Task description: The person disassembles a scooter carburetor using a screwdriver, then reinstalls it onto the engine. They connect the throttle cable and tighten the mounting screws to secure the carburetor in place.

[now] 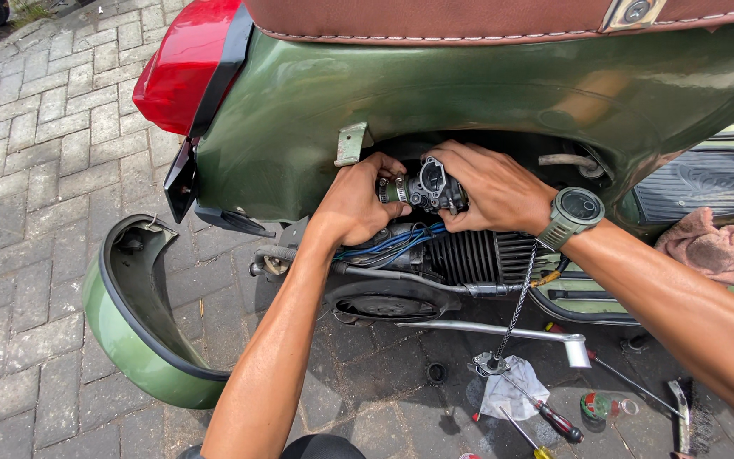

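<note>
Now carburetor [431,185] betw. both hands: left hand [355,202] grips its left end, right hand [488,187] clasps body.

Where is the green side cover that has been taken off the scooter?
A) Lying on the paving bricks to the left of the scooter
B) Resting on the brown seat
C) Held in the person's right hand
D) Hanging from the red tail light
A: the green side cover lies hollow side up on the paving bricks, left of the scooter body, while both hands are at the carburetor.
</note>
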